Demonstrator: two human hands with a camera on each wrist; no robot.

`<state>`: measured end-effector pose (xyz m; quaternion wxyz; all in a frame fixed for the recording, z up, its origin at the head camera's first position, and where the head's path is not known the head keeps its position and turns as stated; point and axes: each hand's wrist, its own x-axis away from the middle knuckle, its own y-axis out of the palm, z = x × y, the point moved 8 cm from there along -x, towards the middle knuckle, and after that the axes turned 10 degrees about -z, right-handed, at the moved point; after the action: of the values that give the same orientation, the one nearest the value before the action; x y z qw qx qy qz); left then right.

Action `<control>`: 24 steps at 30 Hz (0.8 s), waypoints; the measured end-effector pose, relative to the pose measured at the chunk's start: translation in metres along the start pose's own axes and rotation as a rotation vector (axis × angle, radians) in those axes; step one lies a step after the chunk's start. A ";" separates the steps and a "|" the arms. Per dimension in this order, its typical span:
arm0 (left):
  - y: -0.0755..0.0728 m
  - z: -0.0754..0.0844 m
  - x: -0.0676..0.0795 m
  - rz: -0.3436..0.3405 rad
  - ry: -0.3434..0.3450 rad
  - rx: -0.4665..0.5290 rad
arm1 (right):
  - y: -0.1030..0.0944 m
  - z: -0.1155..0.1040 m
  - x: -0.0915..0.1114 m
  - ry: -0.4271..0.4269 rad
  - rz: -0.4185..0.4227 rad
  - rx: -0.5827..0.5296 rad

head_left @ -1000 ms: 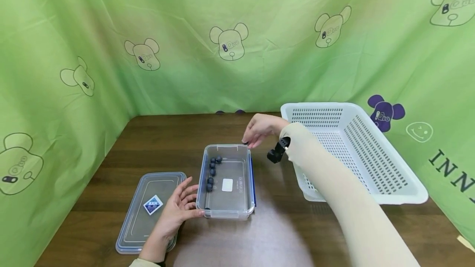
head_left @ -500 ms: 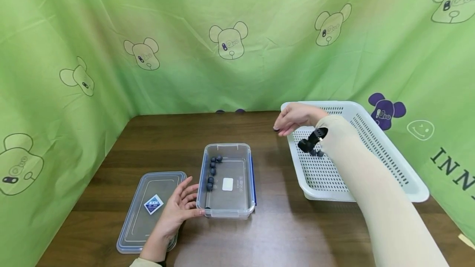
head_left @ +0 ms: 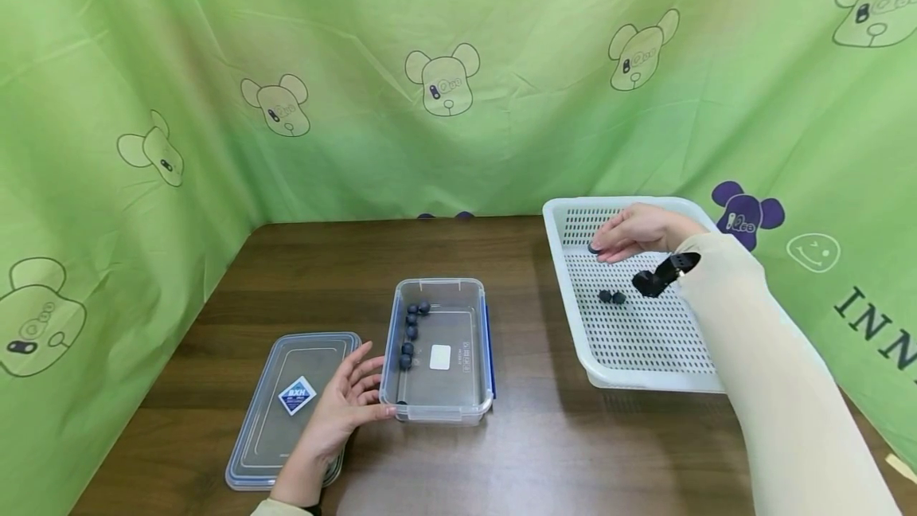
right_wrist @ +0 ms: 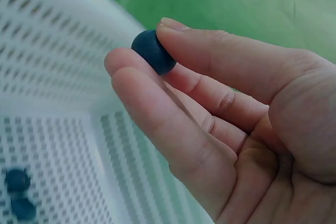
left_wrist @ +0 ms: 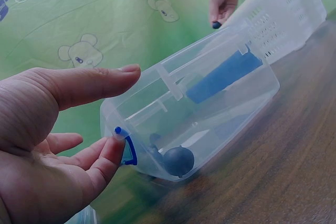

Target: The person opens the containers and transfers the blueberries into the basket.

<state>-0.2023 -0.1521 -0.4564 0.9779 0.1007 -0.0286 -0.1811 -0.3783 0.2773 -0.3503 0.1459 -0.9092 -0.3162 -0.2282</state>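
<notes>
My right hand (head_left: 637, 231) pinches a blueberry (right_wrist: 152, 52) between thumb and fingertips. It hovers over the white perforated basket (head_left: 575, 323), where two blueberries (head_left: 611, 297) lie together on the bottom. At the left, my left hand (head_left: 345, 403) rests against the clear plastic container (head_left: 439, 414), its spread, relaxed fingers along the near side and the thumb at the front corner. In the left wrist view, fingertips touch the blue clip (left_wrist: 129, 150). Several blueberries (head_left: 411, 332) line the container's left side, and one more shows at the front left corner.
A clear lid with a blue rim (head_left: 261, 428) lies on the wooden table (head_left: 322, 277) left of the container, partly beneath the left forearm. A green patterned curtain (head_left: 344, 166) rises behind and at both sides of the table.
My right hand has moved right with the blueberry, from the container's far right corner to over the basket. Two blueberries in the basket have come into view. The left hand has stayed put.
</notes>
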 end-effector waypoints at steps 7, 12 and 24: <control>0.001 0.001 0.000 0.001 0.001 -0.001 | -0.019 0.034 0.011 0.058 0.025 -0.029; 0.001 0.000 0.000 -0.001 -0.001 -0.004 | -0.029 0.057 0.015 0.105 0.039 -0.084; 0.000 0.001 0.000 0.008 -0.009 -0.025 | -0.037 0.105 0.011 0.190 0.070 -0.156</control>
<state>-0.2021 -0.1520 -0.4552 0.9797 0.0874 -0.0312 -0.1779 -0.3602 0.3536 -0.4301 0.1118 -0.9025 -0.2504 -0.3322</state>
